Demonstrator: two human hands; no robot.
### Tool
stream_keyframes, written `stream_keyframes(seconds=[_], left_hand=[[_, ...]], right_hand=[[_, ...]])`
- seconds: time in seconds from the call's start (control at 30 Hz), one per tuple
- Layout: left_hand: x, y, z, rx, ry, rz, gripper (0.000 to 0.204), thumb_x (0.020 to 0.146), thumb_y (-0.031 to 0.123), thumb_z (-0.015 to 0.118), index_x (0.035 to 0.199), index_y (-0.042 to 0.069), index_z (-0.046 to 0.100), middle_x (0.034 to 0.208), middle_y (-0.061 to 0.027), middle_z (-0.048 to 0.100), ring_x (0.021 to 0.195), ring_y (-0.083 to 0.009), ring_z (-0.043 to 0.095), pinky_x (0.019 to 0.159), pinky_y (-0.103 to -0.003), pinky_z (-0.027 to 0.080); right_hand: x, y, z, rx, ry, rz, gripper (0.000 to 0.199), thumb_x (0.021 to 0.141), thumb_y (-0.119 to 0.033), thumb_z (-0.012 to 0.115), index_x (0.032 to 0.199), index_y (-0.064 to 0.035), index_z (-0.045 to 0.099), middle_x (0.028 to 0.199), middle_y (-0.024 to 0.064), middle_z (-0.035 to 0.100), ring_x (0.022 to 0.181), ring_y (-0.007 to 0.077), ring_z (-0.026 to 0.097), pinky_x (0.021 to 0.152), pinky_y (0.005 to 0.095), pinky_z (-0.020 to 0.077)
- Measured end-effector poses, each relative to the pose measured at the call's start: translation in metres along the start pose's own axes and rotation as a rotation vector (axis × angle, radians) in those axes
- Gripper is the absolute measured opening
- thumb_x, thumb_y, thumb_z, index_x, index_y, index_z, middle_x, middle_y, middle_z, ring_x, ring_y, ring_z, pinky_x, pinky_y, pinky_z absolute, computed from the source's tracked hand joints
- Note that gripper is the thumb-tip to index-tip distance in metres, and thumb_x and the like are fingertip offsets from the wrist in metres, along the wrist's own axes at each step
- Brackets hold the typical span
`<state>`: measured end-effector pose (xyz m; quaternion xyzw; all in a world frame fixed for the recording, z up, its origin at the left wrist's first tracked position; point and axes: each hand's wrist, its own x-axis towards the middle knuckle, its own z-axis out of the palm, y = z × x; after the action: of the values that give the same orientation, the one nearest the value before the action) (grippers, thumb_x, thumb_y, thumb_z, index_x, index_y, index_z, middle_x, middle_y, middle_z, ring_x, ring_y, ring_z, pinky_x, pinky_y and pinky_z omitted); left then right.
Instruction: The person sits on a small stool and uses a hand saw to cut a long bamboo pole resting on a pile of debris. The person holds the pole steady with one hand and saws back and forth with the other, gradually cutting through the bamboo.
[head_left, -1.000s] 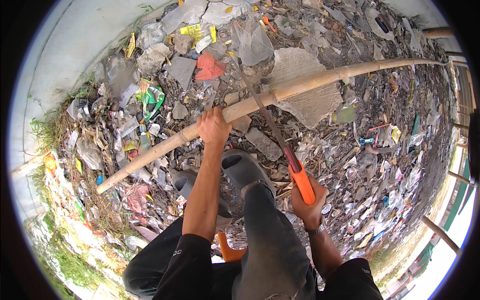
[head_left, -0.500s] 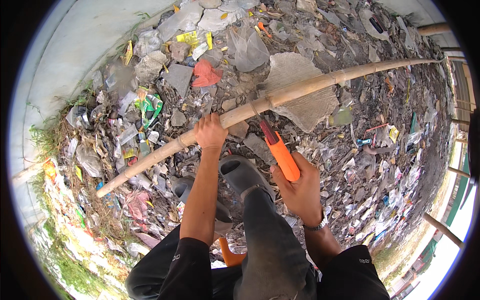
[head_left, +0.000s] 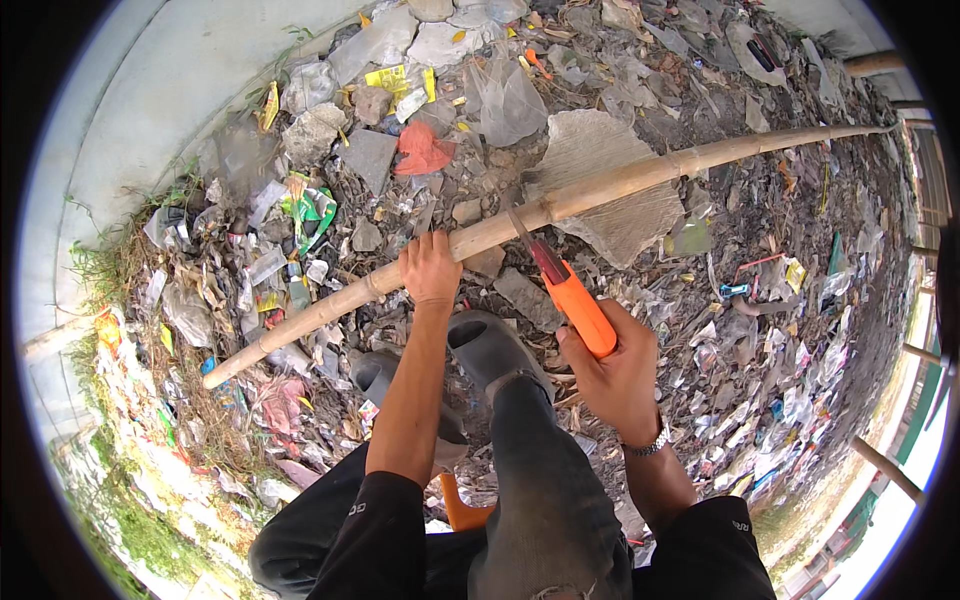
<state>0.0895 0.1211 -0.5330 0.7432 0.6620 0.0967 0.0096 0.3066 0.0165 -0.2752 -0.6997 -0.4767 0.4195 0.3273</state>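
A long bamboo pole [head_left: 330, 308] slants across the ground from lower left to upper right. My left hand [head_left: 430, 270] is wrapped over it near the middle, pressing it from above. My right hand [head_left: 611, 366] grips the orange handle of a cutting tool [head_left: 583, 315], which has a dark red section below a narrow metal blade. That blade lies against the pole a little right of my left hand; whether it has teeth is too small to tell. Below the pole are my dark rubber clogs [head_left: 490, 345], one partly hidden by my left forearm.
Plastic scraps, wrappers and stones cover the ground. A broken flat slab [head_left: 610, 225] lies under the pole's right half. A pale wall [head_left: 130, 120] borders the left. Between my legs shows part of an orange curved object [head_left: 463, 505]. Wooden posts [head_left: 888, 468] stand at the right edge.
The whole scene has shifted slightly right and down. My right hand and the tool have moved a little to the right, and more of the blade shows. My left hand keeps its hold.
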Motion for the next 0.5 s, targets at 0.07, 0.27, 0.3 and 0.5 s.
stream_keyframes(seconds=[0.07,0.27,0.3,0.5], left_hand=[[-0.001,-0.007,0.006,0.022,0.034,-0.009,0.030,0.073,0.017,0.076,0.102,0.012,0.071,0.097,-0.0059,0.068,0.096,-0.0298,0.067,0.090,-0.044,0.050],[0.001,-0.008,0.003,0.017,0.005,-0.023,0.034,0.073,0.018,0.077,0.106,0.013,0.072,0.099,-0.0062,0.069,0.097,-0.0301,0.067,0.092,-0.045,0.050],[0.002,-0.009,0.002,0.021,-0.001,-0.027,0.034,0.073,0.018,0.077,0.106,0.013,0.073,0.099,-0.0061,0.069,0.097,-0.0301,0.067,0.093,-0.045,0.050],[-0.006,-0.005,0.010,-0.045,0.094,0.026,0.037,0.071,0.015,0.077,0.107,0.014,0.073,0.097,-0.0061,0.069,0.096,-0.0305,0.067,0.094,-0.045,0.050]], right_hand=[[0.012,-0.018,-0.003,-0.051,-0.085,-0.039,0.023,0.093,-0.015,0.078,0.099,0.0003,0.063,0.072,0.0151,0.066,0.062,0.0278,0.070,0.060,0.0358,0.0526],[-0.027,0.014,0.020,0.020,-0.069,-0.041,0.025,0.091,-0.012,0.075,0.108,0.0012,0.063,0.078,0.0125,0.067,0.069,0.0196,0.066,0.064,0.0347,0.0531],[-0.042,0.036,0.023,0.005,-0.053,-0.052,0.026,0.090,-0.013,0.076,0.109,0.0000,0.063,0.080,0.0152,0.069,0.070,0.0267,0.070,0.066,0.0360,0.0551],[-0.079,0.189,0.052,0.110,-0.004,0.090,0.015,0.084,-0.011,0.075,0.093,-0.0033,0.067,0.071,0.0096,0.068,0.062,0.0220,0.069,0.063,0.0337,0.0549]])
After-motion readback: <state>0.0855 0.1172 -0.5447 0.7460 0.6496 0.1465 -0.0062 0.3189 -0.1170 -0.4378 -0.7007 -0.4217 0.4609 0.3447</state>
